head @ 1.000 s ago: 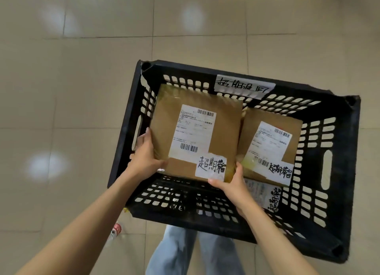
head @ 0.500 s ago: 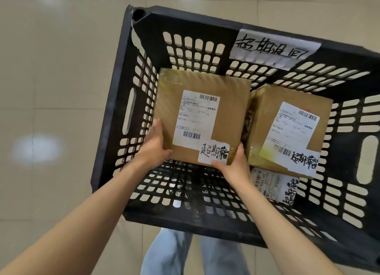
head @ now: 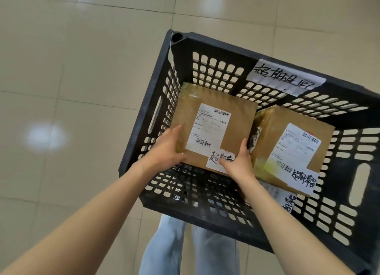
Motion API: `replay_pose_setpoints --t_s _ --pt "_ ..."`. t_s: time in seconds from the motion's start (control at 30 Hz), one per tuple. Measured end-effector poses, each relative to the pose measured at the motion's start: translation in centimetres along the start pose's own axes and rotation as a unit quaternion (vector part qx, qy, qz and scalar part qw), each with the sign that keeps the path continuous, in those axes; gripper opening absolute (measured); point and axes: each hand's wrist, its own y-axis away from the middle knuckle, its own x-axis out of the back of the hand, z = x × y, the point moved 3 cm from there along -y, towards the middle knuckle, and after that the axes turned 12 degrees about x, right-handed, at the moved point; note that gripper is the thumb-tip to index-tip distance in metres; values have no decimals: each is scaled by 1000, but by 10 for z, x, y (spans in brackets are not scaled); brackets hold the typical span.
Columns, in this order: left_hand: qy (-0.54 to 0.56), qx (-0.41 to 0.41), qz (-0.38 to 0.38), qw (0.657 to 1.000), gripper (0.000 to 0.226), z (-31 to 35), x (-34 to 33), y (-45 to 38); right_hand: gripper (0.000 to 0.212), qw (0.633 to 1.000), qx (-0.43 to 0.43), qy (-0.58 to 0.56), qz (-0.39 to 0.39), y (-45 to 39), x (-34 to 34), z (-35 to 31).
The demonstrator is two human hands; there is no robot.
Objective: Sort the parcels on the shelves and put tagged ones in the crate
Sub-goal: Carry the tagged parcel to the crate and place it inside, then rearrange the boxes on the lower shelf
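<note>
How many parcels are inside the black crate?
3: a brown cardboard box held on the left, a second brown box on the right, and a flat parcel partly hidden beneath it. More may be hidden.

This looks like a parcel depot or courier pickup point. A black perforated crate with a handwritten paper sign stands on a pale tiled floor, holding cardboard parcels with barcoded shipping labels and handwritten tags.
</note>
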Motion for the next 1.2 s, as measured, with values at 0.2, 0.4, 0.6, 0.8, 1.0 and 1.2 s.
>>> replay_pose_setpoints --t_s 0.2,0.4,0.6,0.8,1.0,1.2 --pt "65 -44 110 991 67 36 40 84 89 987 147 61 0 46 38 -75" --pt "118 -26 317 941 57 44 86 188 68 937 314 152 -29 116 60 -166" --pt "176 70 427 884 61 -21 112 320 63 853 462 215 -111 216 23 -244" --pt "263 204 533 778 60 -124 71 478 61 729 590 271 -217 366 -73 -270" --pt "353 341 585 646 63 -220 -81 653 61 576 668 308 -357 560 -178 -185" --pt "412 476 602 491 63 -269 -288 842 62 416 689 318 -501 769 -253 -15"
